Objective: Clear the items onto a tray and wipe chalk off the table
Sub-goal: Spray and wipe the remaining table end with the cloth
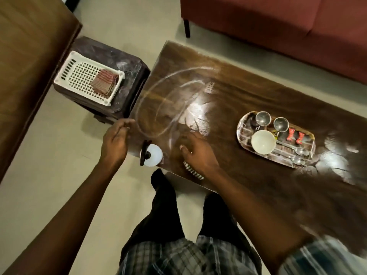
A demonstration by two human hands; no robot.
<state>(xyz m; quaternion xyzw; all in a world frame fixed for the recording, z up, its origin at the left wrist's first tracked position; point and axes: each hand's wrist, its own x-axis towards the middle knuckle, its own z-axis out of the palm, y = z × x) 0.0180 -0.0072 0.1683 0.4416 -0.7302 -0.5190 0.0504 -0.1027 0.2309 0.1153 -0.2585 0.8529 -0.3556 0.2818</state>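
The person is standing at the near edge of a dark wooden coffee table [248,100], with both bare arms reaching up from the bottom of the frame. The left hand [116,141] is hovering just off the table's left edge with its fingers loosely curled and nothing in its grasp. The right hand [198,151] is reaching palm-down over the tabletop with relaxed fingers, gripping nothing. A blister strip of tablets [193,171] is peeking out from under its wrist, though motion blur makes it hard to say whether the hand is touching it. Between the hands, at the table's near-left corner, a white round item with a black handle [154,155] is sitting. Chalk ovals [166,102] are showing at mid-frame, just above both hands. Toward the right of the frame an oval steel tray [239,128] is resting on the table, carrying two steel cups [263,118], a white bowl [263,141], spoons [296,150] and red-wrapped sweets [296,136]. In the upper left a white perforated basket [65,70] is sitting on a dark stool [129,62], holding a folded checked cloth [105,82].
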